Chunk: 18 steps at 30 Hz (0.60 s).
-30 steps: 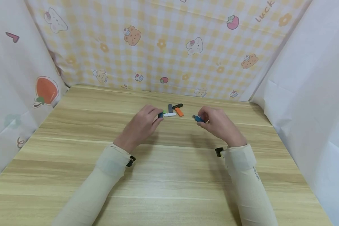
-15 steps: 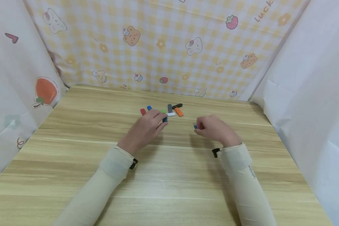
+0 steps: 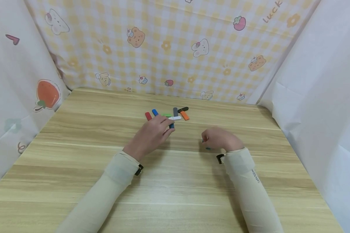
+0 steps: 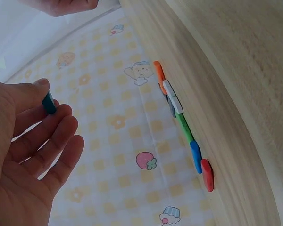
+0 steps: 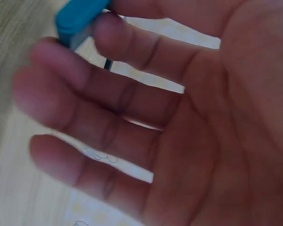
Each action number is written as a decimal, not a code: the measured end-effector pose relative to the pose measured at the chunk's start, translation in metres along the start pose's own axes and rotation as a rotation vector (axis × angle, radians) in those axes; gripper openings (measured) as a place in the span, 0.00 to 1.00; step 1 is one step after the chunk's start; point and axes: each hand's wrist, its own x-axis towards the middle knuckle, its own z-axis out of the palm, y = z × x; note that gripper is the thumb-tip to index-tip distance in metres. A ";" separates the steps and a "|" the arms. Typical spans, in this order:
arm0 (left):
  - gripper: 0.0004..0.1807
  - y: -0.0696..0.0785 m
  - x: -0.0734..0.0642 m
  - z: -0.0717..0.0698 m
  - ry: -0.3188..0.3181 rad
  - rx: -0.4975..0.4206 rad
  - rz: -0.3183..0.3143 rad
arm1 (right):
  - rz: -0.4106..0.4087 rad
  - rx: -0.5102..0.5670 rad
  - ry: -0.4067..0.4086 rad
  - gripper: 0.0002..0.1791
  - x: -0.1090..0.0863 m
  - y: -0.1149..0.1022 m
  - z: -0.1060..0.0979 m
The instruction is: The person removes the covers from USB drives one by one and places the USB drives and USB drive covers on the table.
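My left hand pinches a small teal-blue cap between thumb and fingertips, beside the white flash drive. To the right, my right hand pinches a teal flash drive above the table. Its fingers hide most of the drive in the head view; only a bit of teal shows. In the right wrist view one rounded teal end sticks out past the fingertips. The two hands are apart. Just beyond my left hand lie a red flash drive, a blue one and a green one.
At the back middle of the wooden table a grey flash drive, a black one and an orange one lie close together. A checked curtain hangs behind, with white cloth at the right side.
My right hand has come nearer with the teal drive and turned, hiding the metal plug seen earlier. My left hand has shifted right and nearer with the cap, uncovering the red and blue drives.
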 end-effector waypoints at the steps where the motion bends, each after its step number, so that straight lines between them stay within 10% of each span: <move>1: 0.18 0.000 0.000 0.000 -0.004 0.003 -0.002 | 0.011 0.007 -0.024 0.11 0.000 0.000 0.000; 18: 0.18 0.000 0.000 0.000 0.013 0.008 -0.007 | 0.237 0.124 -0.155 0.15 -0.004 -0.007 0.014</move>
